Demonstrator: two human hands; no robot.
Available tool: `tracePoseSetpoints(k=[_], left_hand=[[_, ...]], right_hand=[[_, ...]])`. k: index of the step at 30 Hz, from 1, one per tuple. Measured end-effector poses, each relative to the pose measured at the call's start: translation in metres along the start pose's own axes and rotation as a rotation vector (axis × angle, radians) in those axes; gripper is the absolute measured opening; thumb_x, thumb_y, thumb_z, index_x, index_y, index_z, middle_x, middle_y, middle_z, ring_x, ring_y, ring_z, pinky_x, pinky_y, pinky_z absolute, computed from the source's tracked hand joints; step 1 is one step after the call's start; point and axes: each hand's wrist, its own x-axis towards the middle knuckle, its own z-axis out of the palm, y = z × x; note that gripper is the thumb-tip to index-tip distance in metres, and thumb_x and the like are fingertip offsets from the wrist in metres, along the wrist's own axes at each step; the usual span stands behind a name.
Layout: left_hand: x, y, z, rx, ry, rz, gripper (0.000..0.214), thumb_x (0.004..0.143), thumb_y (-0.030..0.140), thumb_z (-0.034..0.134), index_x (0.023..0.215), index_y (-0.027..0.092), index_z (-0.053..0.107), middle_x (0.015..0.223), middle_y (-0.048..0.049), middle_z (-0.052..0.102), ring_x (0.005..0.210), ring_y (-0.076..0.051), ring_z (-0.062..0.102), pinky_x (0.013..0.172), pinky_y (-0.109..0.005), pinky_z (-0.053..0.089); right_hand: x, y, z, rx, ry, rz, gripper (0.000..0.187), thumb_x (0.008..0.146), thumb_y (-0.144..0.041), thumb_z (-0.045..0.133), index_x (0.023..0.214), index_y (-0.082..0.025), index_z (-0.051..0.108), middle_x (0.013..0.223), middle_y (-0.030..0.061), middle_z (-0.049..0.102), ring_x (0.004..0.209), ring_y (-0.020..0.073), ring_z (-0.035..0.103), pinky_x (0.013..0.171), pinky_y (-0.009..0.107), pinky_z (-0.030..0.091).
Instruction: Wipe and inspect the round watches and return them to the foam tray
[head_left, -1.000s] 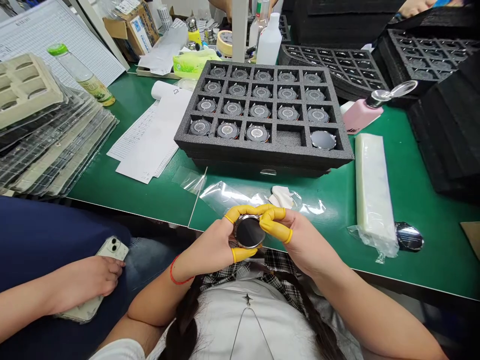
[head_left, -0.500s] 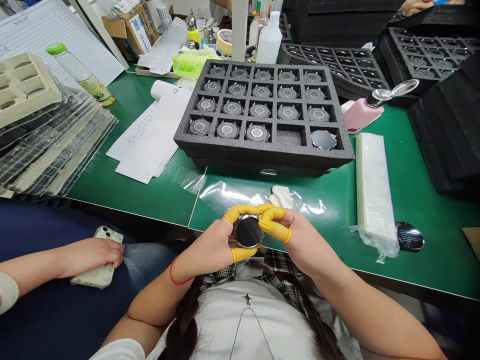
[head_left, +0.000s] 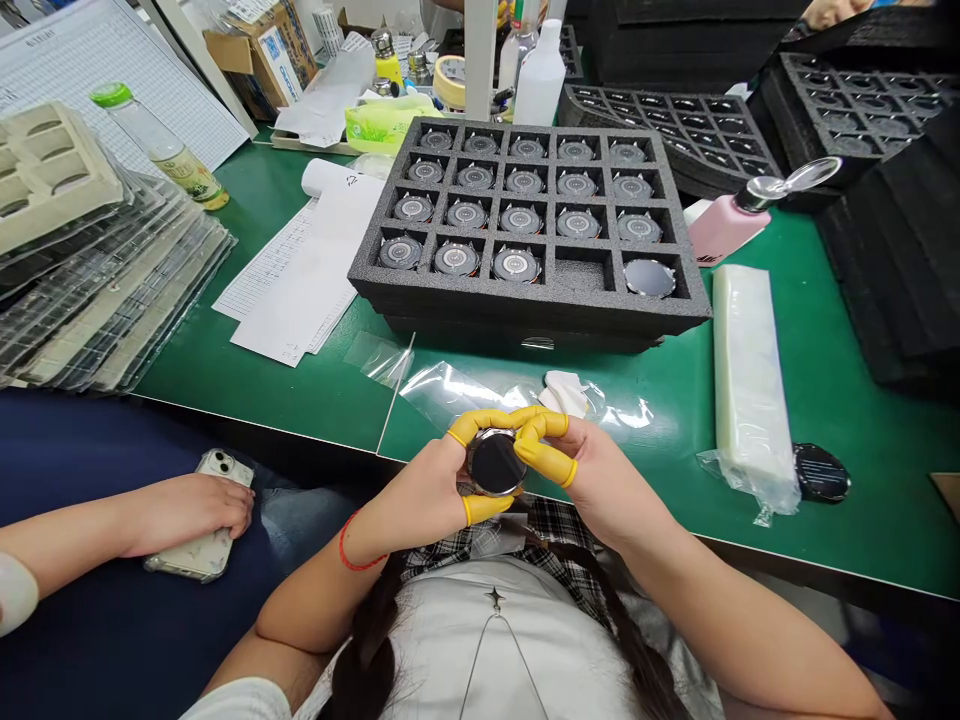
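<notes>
Both my hands hold one round watch case (head_left: pixel 496 463) with a dark glass face, just in front of the green table's near edge. My left hand (head_left: pixel 424 490) pinches its left side and bottom with yellow finger cots. My right hand (head_left: pixel 592 478) grips its top and right side, also in yellow cots. Behind it stands a black foam tray (head_left: pixel 525 300) whose cells hold several watch cases; one front cell (head_left: pixel 576 272) is bare, and the cell to its right holds a case face up (head_left: pixel 648 277).
Clear plastic bags (head_left: pixel 450 385) and a white cloth (head_left: pixel 564 392) lie before the tray. A long wrapped white block (head_left: pixel 746 370), a dark round disc (head_left: pixel 821 472) and a pink dispenser bottle (head_left: pixel 724 225) are at right. Papers (head_left: pixel 300 270) and stacked trays (head_left: pixel 90 260) at left. Another person's hand rests on a phone (head_left: pixel 202 520).
My hands and the watch case have barely shifted. The other person's hand and phone moved up and left, then slightly right.
</notes>
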Motion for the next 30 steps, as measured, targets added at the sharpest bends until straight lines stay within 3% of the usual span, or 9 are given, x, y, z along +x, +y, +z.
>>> tracePoseSetpoints(k=[3, 5, 7, 9, 12, 16, 23, 26, 30], left_hand=[[0.000, 0.000, 0.001, -0.034, 0.017, -0.031, 0.056, 0.078, 0.024, 0.073, 0.126, 0.027, 0.046, 0.109, -0.0019, 0.064, 0.086, -0.015, 0.064, 0.077, -0.026, 0.053], [0.001, 0.000, 0.001, -0.050, 0.027, -0.043, 0.055, 0.078, 0.025, 0.073, 0.125, 0.028, 0.046, 0.108, -0.0013, 0.064, 0.086, -0.015, 0.064, 0.077, -0.025, 0.053], [0.001, 0.001, 0.001, -0.050, 0.021, -0.028, 0.055, 0.077, 0.024, 0.074, 0.125, 0.028, 0.047, 0.108, -0.0010, 0.064, 0.089, -0.016, 0.063, 0.078, -0.025, 0.052], [0.001, 0.001, 0.001, -0.036, 0.010, -0.008, 0.057, 0.076, 0.022, 0.074, 0.126, 0.028, 0.046, 0.107, -0.0008, 0.065, 0.091, -0.016, 0.064, 0.079, -0.025, 0.052], [0.000, 0.001, 0.003, -0.031, 0.005, -0.007, 0.057, 0.077, 0.019, 0.073, 0.126, 0.028, 0.047, 0.107, -0.0005, 0.065, 0.090, -0.016, 0.064, 0.079, -0.026, 0.052], [-0.001, 0.001, 0.007, -0.089, -0.009, -0.012, 0.051, 0.078, 0.020, 0.072, 0.123, 0.030, 0.049, 0.114, -0.0001, 0.064, 0.093, -0.016, 0.065, 0.081, -0.026, 0.052], [0.001, 0.003, 0.010, -0.144, -0.034, -0.057, 0.053, 0.077, 0.021, 0.073, 0.123, 0.029, 0.048, 0.102, 0.0013, 0.065, 0.081, -0.012, 0.062, 0.072, -0.023, 0.051], [0.002, 0.003, 0.010, -0.149, -0.027, -0.071, 0.054, 0.077, 0.021, 0.073, 0.123, 0.028, 0.047, 0.099, 0.0019, 0.064, 0.078, -0.011, 0.061, 0.069, -0.021, 0.051], [0.003, 0.004, 0.012, -0.141, -0.029, -0.072, 0.054, 0.076, 0.021, 0.073, 0.123, 0.028, 0.046, 0.099, 0.0012, 0.066, 0.080, -0.013, 0.064, 0.070, -0.023, 0.052]], right_hand=[[-0.002, 0.003, -0.001, -0.225, 0.138, -0.138, 0.010, 0.079, -0.028, 0.069, 0.083, -0.023, 0.062, 0.101, 0.0014, 0.063, 0.097, 0.0193, 0.056, 0.091, 0.036, 0.043], [-0.004, 0.006, 0.000, -0.387, 0.237, -0.212, 0.022, 0.077, -0.030, 0.071, 0.096, -0.025, 0.062, 0.106, 0.0022, 0.062, 0.104, 0.0220, 0.053, 0.097, 0.040, 0.038], [-0.005, 0.010, 0.003, -0.503, 0.225, -0.232, 0.037, 0.074, -0.032, 0.073, 0.108, -0.026, 0.059, 0.108, 0.0031, 0.061, 0.105, 0.0242, 0.052, 0.098, 0.044, 0.037], [-0.005, 0.012, 0.006, -0.560, 0.133, -0.204, 0.034, 0.074, -0.031, 0.072, 0.105, -0.025, 0.060, 0.104, 0.0035, 0.061, 0.102, 0.0252, 0.052, 0.096, 0.045, 0.037], [-0.002, 0.013, 0.007, -0.452, 0.013, -0.093, 0.019, 0.077, -0.033, 0.070, 0.089, -0.022, 0.062, 0.092, 0.0029, 0.060, 0.095, 0.0238, 0.054, 0.089, 0.042, 0.042], [0.002, 0.013, 0.004, -0.135, -0.104, 0.024, 0.020, 0.080, -0.039, 0.068, 0.084, -0.019, 0.063, 0.084, 0.0014, 0.060, 0.081, 0.0183, 0.054, 0.079, 0.034, 0.045], [0.005, 0.016, 0.000, -0.076, -0.041, 0.053, 0.040, 0.081, -0.053, 0.064, 0.064, -0.017, 0.063, 0.067, 0.0000, 0.058, 0.068, 0.0142, 0.049, 0.068, 0.027, 0.043], [0.004, 0.015, 0.001, -0.013, 0.001, 0.050, 0.046, 0.085, -0.059, 0.056, 0.066, -0.018, 0.067, 0.069, 0.0011, 0.063, 0.069, 0.0145, 0.052, 0.069, 0.027, 0.044], [0.003, 0.011, 0.005, 0.059, -0.084, 0.099, 0.029, 0.077, -0.047, 0.070, 0.086, -0.020, 0.070, 0.081, 0.0006, 0.068, 0.075, 0.0157, 0.059, 0.077, 0.030, 0.047]])
